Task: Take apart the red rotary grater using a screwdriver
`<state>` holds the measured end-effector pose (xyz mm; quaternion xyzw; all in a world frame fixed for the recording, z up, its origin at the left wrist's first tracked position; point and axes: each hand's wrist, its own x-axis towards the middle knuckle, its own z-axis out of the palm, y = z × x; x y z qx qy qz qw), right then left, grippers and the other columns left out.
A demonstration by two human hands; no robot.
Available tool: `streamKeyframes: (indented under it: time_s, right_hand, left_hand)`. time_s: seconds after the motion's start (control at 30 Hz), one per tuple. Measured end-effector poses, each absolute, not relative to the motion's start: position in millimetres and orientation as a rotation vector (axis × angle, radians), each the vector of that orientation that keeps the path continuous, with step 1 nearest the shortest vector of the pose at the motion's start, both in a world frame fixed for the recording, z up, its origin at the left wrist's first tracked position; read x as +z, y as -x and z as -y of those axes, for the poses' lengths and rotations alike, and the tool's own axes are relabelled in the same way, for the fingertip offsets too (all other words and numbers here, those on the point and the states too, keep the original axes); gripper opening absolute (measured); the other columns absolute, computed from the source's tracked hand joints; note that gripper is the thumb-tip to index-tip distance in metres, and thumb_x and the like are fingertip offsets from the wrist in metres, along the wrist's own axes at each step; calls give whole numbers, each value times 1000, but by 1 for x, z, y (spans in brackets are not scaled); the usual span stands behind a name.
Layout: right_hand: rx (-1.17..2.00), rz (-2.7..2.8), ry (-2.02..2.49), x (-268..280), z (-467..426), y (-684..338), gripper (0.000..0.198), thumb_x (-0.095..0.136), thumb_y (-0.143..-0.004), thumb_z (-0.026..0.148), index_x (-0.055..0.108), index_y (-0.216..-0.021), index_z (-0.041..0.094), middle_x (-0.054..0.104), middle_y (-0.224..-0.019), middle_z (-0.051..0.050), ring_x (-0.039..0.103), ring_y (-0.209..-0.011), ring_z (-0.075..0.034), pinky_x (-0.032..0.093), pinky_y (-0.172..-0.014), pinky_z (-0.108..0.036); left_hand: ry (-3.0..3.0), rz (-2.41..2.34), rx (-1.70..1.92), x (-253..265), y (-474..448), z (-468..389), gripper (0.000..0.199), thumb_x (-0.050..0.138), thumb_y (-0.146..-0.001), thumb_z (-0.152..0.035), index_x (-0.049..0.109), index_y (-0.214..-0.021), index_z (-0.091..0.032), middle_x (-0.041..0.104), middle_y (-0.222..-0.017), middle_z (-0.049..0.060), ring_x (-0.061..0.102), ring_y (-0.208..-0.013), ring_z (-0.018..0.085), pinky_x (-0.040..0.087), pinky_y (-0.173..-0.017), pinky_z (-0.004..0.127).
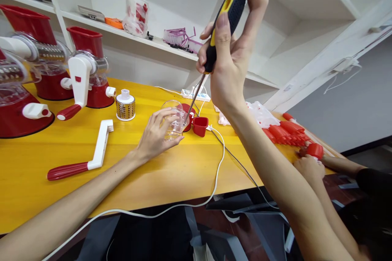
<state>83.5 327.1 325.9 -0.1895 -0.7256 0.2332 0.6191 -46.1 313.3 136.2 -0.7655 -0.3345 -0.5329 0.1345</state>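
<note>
My right hand (231,53) is wrapped round the black and yellow handle of a screwdriver (226,20), raised high. The shaft slants down to the left, its tip at a clear plastic housing (175,127). Around the near left side of that housing, my left hand (157,130) is closed with curved fingers. Behind the housing shows a red round base (187,116), partly hidden. Just right of it sits a small red cup-like part (200,126). Whether the tip is seated in a screw, I cannot make out.
Assembled red rotary graters (88,69) stand at the left, with a grater drum (125,106) and crank handle (99,144) nearby. A white cable (219,171) crosses the table edge. A power strip (196,95) lies behind. At right, a co-worker's hands (310,167) hold a red part near red pieces (286,130).
</note>
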Motion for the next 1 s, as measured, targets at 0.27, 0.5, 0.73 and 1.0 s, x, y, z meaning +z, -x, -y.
streamKeyframes:
  time_s: [0.27, 0.5, 0.73, 1.0]
  right_hand:
    - [564, 1523, 346, 334, -345, -80, 26, 61, -86, 51, 52, -108, 41, 57, -85, 2, 63, -75, -16, 50, -54, -29]
    - [693, 1510, 357, 333, -345, -80, 26, 53, -87, 55, 49, -111, 45, 59, -87, 4, 60, -75, -15, 55, -64, -29]
    - [792, 1581, 391, 332, -352, -83, 32, 49, -87, 63, 48, -114, 45, 59, -86, 3, 59, -69, -15, 55, -64, -31]
    - [922, 1523, 367, 327, -358, -84, 72, 43, -65, 97, 55, -109, 41, 44, -63, 4, 43, -54, -12, 49, -59, -32]
  left_hand:
    - [2231, 997, -1539, 136, 45, -311, 53, 72, -86, -34, 47, -130, -22, 59, -132, 12, 53, -126, 29, 45, -104, 49]
    - [2230, 1004, -1540, 137, 45, -312, 55, 73, -85, -32, 46, -132, -23, 59, -133, 11, 53, -126, 29, 45, -105, 50]
    - [2212, 1012, -1544, 136, 44, -313, 55, 73, -85, -32, 46, -132, -24, 59, -132, 11, 54, -126, 31, 45, -103, 51]
    - [2217, 1027, -1536, 138, 44, -311, 53, 73, -85, -31, 46, -130, -24, 59, -131, 12, 54, -126, 29, 45, -104, 50]
